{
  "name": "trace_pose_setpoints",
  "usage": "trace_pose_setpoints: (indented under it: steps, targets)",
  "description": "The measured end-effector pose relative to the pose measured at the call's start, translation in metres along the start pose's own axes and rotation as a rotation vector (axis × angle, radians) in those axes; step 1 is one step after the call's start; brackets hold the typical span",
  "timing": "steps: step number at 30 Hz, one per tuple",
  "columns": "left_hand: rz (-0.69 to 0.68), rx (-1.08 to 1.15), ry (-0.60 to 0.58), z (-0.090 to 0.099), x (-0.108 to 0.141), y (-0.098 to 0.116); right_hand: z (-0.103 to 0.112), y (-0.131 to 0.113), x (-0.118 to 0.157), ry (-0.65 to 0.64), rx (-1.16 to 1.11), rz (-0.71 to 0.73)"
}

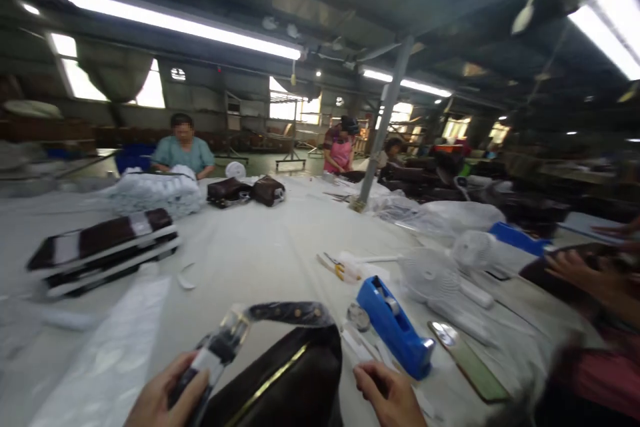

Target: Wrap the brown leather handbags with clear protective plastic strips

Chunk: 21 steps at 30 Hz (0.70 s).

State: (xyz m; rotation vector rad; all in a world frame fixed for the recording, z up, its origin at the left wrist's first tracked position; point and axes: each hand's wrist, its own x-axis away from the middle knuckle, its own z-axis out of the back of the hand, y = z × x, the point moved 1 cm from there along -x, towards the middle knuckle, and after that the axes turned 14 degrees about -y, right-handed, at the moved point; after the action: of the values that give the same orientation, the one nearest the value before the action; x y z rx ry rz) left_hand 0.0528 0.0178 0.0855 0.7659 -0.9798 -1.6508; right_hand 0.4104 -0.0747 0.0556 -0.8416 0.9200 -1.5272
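A dark brown handbag (285,380) with a gold zipper lies in front of me at the bottom of the view. My left hand (167,390) is closed round its strap (213,353), thumb on top, just below a metal buckle (235,321). From the buckle the plastic-wrapped strap end (293,312) arches over to the bag's far corner. To the right of the bag, apart from it, my right hand (387,392) has its fingers curled in; whatever they hold, if anything, is hidden. Thin white strips (357,345) and a blue tape dispenser (395,327) are beside that hand.
A phone (470,360), white fans (430,273) and yellow-handled pliers (335,267) lie to the right on the white table (250,247). Wrapped bags (103,247) and bubble wrap (110,347) are left. A co-worker's hand (575,270) is at the right; other people sit across.
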Motion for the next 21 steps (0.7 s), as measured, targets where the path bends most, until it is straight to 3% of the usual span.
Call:
trace_pose_setpoints:
  steps: [4,8,13,21]
  targets:
    - [-0.033,0.0,-0.083,0.003,0.017,0.026,-0.054,-0.082,0.0,-0.288,-0.159,0.166]
    - [-0.069,-0.033,-0.093,-0.006,0.027,0.041,-0.096,-0.133,0.0,-0.473,-0.252,0.28]
    - [-0.123,-0.067,-0.071,-0.01,0.035,0.033,-0.123,-0.148,-0.01,-0.516,-0.277,0.312]
    - [-0.195,-0.224,-0.005,-0.014,0.039,0.03,-0.136,-0.148,-0.023,-0.459,-0.184,0.268]
